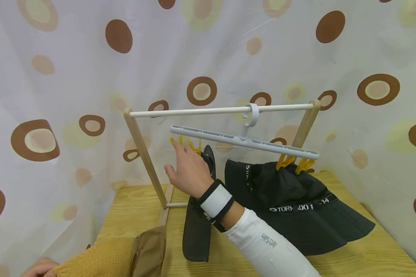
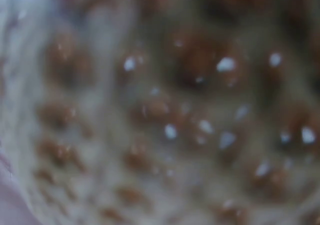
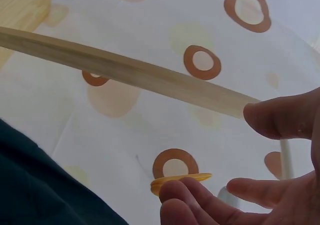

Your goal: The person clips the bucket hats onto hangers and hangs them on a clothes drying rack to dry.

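My right hand [image 1: 190, 169] reaches to the left end of a light grey hanger [image 1: 244, 141], among yellow clips [image 1: 180, 141]. In the right wrist view its thumb stands apart from the fingers, and one yellow clip [image 3: 180, 181] shows behind the fingertips; nothing is gripped. Below hangs a dark fabric item [image 1: 198, 234], seen nearly edge-on and partly hidden by the wrist. From two clips at the right end hangs a black bucket hat [image 1: 298, 207]. At bottom left, my left hand [image 1: 41, 267] holds mustard knit fabric [image 1: 100, 256]; its wrist view shows only a blurred brownish close-up.
The hanger hooks over the white rail [image 1: 201, 112] of a wooden stand [image 1: 143, 157] on a wood-grain table [image 1: 128, 209]. Brown fabric [image 1: 150, 250] lies against the mustard knit. A spotted curtain [image 1: 72, 57] hangs behind the table.
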Tool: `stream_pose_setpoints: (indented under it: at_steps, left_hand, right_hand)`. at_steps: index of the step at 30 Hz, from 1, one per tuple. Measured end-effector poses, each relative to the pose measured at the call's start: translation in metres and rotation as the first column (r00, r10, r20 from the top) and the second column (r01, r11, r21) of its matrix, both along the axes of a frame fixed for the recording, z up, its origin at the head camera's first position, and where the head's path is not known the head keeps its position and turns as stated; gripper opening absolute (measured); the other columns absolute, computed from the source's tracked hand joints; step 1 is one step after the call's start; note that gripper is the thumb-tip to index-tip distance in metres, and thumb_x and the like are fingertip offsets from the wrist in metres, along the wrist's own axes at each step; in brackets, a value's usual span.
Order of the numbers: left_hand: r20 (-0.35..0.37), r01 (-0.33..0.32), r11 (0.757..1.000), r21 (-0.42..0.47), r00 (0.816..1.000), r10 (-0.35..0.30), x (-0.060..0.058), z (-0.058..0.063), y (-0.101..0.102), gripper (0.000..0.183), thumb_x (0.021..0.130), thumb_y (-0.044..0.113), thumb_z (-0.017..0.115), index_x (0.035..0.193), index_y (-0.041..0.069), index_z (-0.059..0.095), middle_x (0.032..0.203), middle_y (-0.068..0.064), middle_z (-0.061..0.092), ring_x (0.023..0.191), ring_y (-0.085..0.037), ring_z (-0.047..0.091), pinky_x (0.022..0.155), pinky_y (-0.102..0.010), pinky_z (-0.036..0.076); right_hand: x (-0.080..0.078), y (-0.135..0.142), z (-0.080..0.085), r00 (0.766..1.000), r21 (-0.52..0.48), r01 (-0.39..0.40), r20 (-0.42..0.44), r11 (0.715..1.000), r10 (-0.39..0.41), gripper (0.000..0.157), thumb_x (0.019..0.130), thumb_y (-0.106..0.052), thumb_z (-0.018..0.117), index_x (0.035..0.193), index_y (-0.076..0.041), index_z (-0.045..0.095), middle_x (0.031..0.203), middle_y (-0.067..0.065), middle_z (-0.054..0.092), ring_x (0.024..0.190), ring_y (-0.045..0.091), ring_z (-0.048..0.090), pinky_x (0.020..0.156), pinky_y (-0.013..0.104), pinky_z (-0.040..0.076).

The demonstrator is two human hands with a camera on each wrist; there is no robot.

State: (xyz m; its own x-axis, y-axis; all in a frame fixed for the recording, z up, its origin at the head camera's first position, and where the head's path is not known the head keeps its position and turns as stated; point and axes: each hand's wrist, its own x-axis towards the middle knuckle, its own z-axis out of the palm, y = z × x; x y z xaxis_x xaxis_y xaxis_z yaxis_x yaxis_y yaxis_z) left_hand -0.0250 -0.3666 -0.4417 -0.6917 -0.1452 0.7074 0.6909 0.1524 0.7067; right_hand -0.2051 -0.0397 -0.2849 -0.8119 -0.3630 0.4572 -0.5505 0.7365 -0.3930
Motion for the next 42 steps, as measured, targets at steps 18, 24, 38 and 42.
stream_pose_setpoints:
  at_steps: [18,24,38,42]
  left_hand:
    - [-0.023,0.175,0.983,-0.055,0.984,-0.177,-0.012,0.01,0.031,0.043,0.083,-0.036,0.029,0.094,-0.012,0.064,0.082,-0.005,0.066,0.061,-0.011,0.058,0.047,-0.03,0.038]
    - [0.024,0.173,0.984,-0.042,0.985,-0.172,-0.012,0.013,0.034,0.041,0.086,-0.034,0.03,0.094,-0.013,0.064,0.08,-0.005,0.065,0.055,-0.013,0.055,0.045,-0.031,0.036]
    - [0.036,0.369,0.908,-0.198,0.929,-0.37,-0.022,0.005,0.016,0.052,0.076,-0.04,0.029,0.099,-0.006,0.062,0.085,-0.003,0.06,0.056,-0.014,0.048,0.046,-0.026,0.035]
    - [0.024,0.451,0.835,-0.316,0.883,-0.468,-0.031,0.004,0.011,0.047,0.077,-0.037,0.038,0.102,-0.005,0.061,0.085,-0.005,0.058,0.06,-0.013,0.046,0.051,-0.023,0.035]
  right_hand:
    - [-0.023,-0.02,-0.01,0.973,0.136,0.225,0.014,0.965,-0.229,0.061,0.094,-0.036,0.062,0.146,-0.009,0.045,0.117,0.016,0.066,0.057,0.021,0.059,0.044,0.033,0.043]
    - [-0.021,-0.018,-0.017,0.984,0.075,0.175,0.0,0.982,-0.175,0.055,0.094,-0.033,0.063,0.143,-0.011,0.05,0.115,0.017,0.066,0.064,0.024,0.063,0.045,0.033,0.042]
    - [-0.005,-0.007,-0.051,0.983,0.01,0.113,-0.15,0.993,-0.111,0.034,0.094,-0.023,0.066,0.126,-0.015,0.064,0.101,0.008,0.07,0.06,0.017,0.06,0.045,0.027,0.04]
    - [-0.003,-0.001,-0.056,0.972,-0.04,0.086,-0.214,0.995,-0.093,0.023,0.094,-0.023,0.068,0.116,-0.016,0.069,0.096,0.002,0.073,0.058,0.013,0.063,0.044,0.022,0.038]
